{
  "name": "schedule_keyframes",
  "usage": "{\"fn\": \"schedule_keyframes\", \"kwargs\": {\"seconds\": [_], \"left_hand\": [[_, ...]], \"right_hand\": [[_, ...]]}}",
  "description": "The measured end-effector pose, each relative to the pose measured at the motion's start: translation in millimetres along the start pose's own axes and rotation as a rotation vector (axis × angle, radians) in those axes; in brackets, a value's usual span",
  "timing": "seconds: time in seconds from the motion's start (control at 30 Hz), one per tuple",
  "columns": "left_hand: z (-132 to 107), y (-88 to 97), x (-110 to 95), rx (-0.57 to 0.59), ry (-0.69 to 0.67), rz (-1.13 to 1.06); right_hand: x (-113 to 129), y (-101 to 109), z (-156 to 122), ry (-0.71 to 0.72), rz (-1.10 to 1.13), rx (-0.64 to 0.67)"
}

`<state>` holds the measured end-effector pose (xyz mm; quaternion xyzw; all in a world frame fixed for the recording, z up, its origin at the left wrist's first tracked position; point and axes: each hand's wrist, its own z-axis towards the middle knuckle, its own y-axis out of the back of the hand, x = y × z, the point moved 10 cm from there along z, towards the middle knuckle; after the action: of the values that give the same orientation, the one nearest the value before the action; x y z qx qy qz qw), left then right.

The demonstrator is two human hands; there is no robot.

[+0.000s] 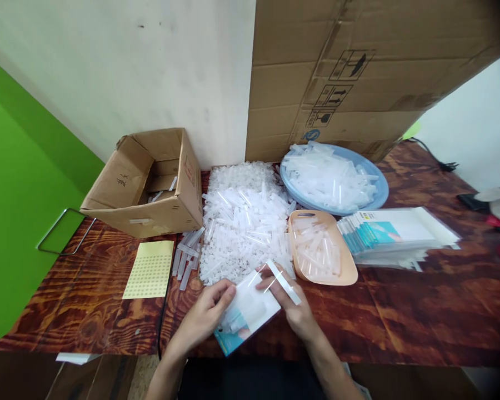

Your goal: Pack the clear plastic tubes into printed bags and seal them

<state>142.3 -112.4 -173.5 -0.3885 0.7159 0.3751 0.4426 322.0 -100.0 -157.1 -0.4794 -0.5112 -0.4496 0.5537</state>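
Note:
Between my two hands, close to the table's front edge, is a clear plastic packaging bag (256, 305) with a white and teal card and some translucent pieces inside. My left hand (210, 308) pinches its left side between thumb and fingers. At the bag's upper right end, my right hand (289, 303) grips the clear flap, which has a white strip along it; part of its fingers shows through the film. Just beyond the bag lies a large heap of small translucent plastic tubes (245, 233).
An open cardboard box (145, 189) stands left, beside a yellow sticker sheet (150, 269). Right of the heap are a peach tray (350, 272) of clear pieces, a blue basin (381, 191) of translucent sleeves and stacked packaging bags (400, 228). A big carton (358, 72) rises behind.

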Motion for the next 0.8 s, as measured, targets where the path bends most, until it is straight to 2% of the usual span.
{"fn": "schedule_keyframes", "kwargs": {"seconds": [0.07,0.13,0.2,0.27,0.37,0.4,0.47,0.57,0.63,0.8], "left_hand": [[-3,8.1,-4,-0.076,-0.016,0.033],[-7,18.0,-9,-0.186,-0.042,0.075],[-10,23.1,-14,-0.26,-0.063,0.096],[-11,22.2,-15,-0.274,-0.074,0.081],[-8,18.2,-11,-0.24,-0.063,0.021],[-8,16.8,-9,-0.218,-0.057,-0.001],[-6,13.8,-7,-0.163,-0.052,-0.033],[-6,12.4,-11,-0.116,-0.06,-0.025],[-7,12.9,-17,-0.109,-0.063,0.009],[-11,13.9,-33,-0.101,-0.074,0.085]], "right_hand": [[-7,21,-3,0.014,0.132,-0.234],[-10,33,-10,0.038,0.164,-0.378],[-5,31,-12,0.086,0.066,-0.385],[3,29,-11,0.143,0.02,-0.395],[1,36,-5,0.137,0.172,-0.443],[-1,35,-1,0.12,0.22,-0.412],[0,27,9,0.097,0.238,-0.257],[7,7,13,0.088,0.158,0.036],[8,-4,11,0.058,0.082,0.168],[5,-10,6,-0.006,-0.044,0.26]]}}
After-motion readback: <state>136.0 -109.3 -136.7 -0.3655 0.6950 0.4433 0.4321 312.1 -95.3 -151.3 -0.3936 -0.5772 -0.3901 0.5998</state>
